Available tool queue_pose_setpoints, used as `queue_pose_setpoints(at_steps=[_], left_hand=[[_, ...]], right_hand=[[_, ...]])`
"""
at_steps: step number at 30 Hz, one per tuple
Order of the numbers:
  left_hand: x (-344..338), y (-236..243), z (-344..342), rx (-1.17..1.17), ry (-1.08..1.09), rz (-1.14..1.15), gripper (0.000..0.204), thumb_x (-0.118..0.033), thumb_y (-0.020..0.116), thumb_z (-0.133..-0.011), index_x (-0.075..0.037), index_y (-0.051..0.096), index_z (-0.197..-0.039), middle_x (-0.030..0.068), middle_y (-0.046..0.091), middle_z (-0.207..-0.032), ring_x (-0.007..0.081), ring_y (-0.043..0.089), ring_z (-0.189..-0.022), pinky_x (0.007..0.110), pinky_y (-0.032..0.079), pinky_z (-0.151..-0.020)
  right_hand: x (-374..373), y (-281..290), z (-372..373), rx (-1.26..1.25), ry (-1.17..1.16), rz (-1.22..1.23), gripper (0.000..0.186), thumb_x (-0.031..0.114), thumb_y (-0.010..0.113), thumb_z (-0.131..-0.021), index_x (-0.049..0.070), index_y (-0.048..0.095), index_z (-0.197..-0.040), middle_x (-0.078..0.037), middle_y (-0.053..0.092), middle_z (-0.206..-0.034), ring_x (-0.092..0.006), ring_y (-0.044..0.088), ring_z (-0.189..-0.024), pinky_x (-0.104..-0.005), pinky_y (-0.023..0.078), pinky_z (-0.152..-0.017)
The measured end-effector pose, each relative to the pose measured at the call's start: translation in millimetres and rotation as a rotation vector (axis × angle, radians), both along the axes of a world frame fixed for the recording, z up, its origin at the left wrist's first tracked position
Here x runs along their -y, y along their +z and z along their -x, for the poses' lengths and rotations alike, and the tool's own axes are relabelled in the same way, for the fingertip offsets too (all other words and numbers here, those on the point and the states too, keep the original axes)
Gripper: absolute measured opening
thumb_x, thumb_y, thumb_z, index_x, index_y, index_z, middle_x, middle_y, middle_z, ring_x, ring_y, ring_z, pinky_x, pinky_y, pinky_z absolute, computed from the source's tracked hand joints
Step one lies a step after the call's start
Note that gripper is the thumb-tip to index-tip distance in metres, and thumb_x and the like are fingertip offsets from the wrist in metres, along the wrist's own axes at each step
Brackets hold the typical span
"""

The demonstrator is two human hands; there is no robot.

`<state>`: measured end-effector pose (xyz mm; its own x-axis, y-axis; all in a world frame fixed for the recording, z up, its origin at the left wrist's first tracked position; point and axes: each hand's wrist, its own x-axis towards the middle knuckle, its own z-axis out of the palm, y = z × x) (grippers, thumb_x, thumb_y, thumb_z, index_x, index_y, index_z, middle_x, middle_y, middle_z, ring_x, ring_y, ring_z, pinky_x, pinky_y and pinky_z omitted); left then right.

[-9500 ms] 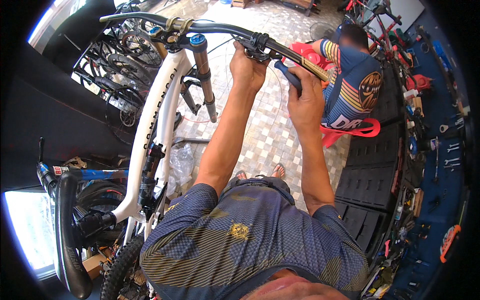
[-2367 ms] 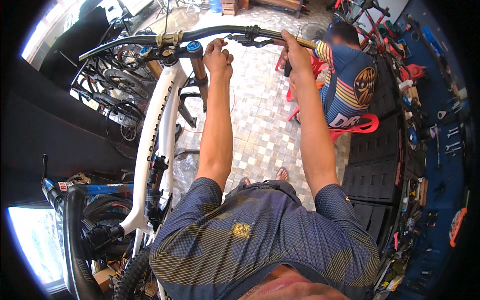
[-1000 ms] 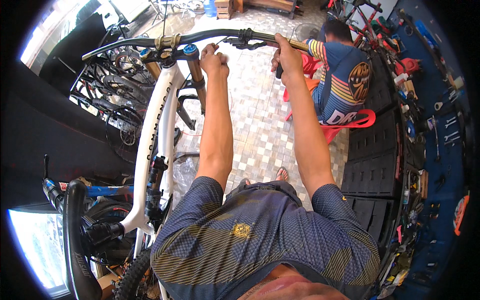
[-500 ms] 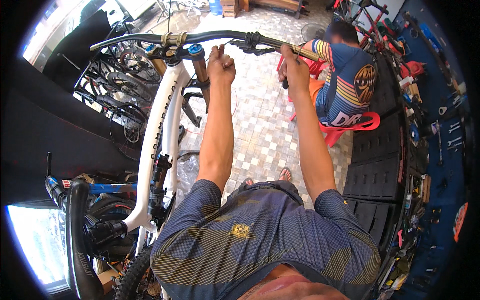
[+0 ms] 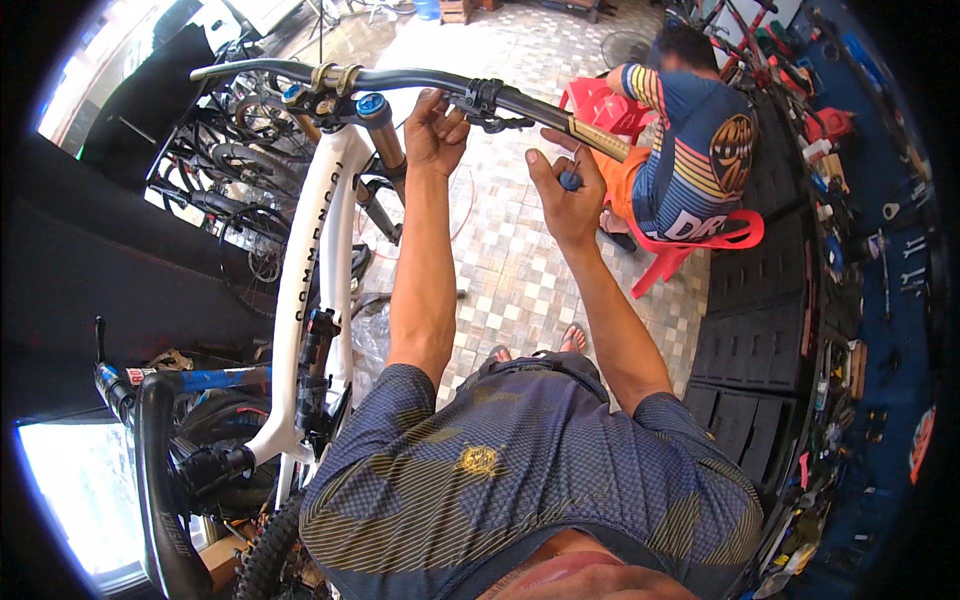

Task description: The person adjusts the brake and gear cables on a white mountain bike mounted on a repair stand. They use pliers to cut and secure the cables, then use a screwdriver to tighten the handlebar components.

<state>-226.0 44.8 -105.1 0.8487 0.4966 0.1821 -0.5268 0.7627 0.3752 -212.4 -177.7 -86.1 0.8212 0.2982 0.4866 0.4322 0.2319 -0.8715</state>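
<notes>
Saddle [image 5: 160, 480]: black, long and narrow, smooth matte cover, at the lower left.
Frame [image 5: 310, 290]: white bicycle tube, glossy, rising from the saddle area to the steering head.
Fork crown [image 5: 372, 108]: a blue round cap on a bronze-coloured stanchion, just below the bar.
Handlebar [image 5: 400, 78]: black rounded tube, curving across the top, with a gold clamp near the stem and a tan grip [image 5: 600, 138] at its right end.
Left hand [image 5: 436, 128]: raised to the bar, fingers curled loosely just under it beside the lever clamp; it grips nothing I can make out.
Brake lever [image 5: 492, 105]: black metal clamp and blade on the bar, between the two hands.
Right hand [image 5: 566, 190]: closed around a small tool with a dark blue handle [image 5: 570, 180], held just under the bar near the grip.
Floor [image 5: 520, 270]: small pale chequered tiles.
Other person [image 5: 690, 150]: seated on a red plastic chair [image 5: 700, 240], striped jersey.
Tool wall [image 5: 880, 250]: blue board hung with wrenches.
Change: half a second ago the right hand touched the bar; now it sits lower, off it, while the left hand stays under the bar.
</notes>
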Motion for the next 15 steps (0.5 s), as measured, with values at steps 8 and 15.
queue_pose_setpoints(at_steps=[8,15], left_hand=[[0,-6,7,0.079,-0.044,-0.025,0.003,-0.016,0.063,-0.093,-0.012,0.064,-0.093,0.0009,0.063,-0.076,0.0059,0.034,-0.044,0.021,0.028,-0.037],[32,-29,32,-0.156,0.030,-0.110,0.027,-0.036,0.059,-0.101,-0.009,0.063,-0.100,0.0041,0.067,-0.104,0.0059,0.029,-0.045,0.021,0.023,-0.037]], right_hand=[[-28,11,9,0.049,-0.096,-0.050,0.015,0.015,0.079,-0.087,0.004,0.072,-0.095,0.008,0.046,-0.058,-0.0011,0.036,-0.052,-0.0230,0.027,-0.047],[-6,-15,-1,0.120,-0.109,0.033,0.013,0.015,0.074,-0.090,0.003,0.068,-0.094,0.004,0.053,-0.067,-0.0040,0.042,-0.059,-0.0232,0.035,-0.054]])
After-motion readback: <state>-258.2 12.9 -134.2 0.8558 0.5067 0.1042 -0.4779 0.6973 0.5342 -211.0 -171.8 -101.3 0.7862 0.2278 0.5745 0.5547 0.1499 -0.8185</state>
